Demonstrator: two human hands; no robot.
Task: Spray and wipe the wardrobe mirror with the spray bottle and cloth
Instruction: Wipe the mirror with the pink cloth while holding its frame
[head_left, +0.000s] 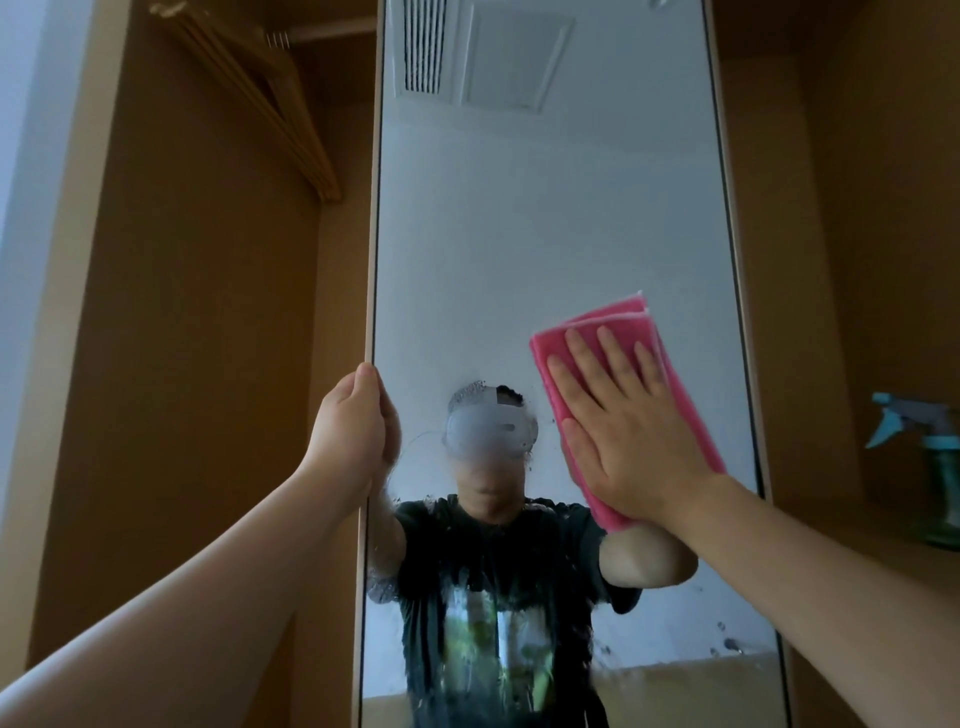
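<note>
A: Warm brown wardrobe panels (197, 322) are seen on the left, and a compartment is opened up behind them.

B: Wooden hangers (260, 98) are hung from a rail (332, 30) near the top, bunched together and tilted.

A: A pale wall (26, 130) is glimpsed at the far left edge, washed in cool daylight.

B: On the right, a brown shelf (852, 525) is set into another compartment (831, 234). The light is kept soft and dim throughout.
</note>
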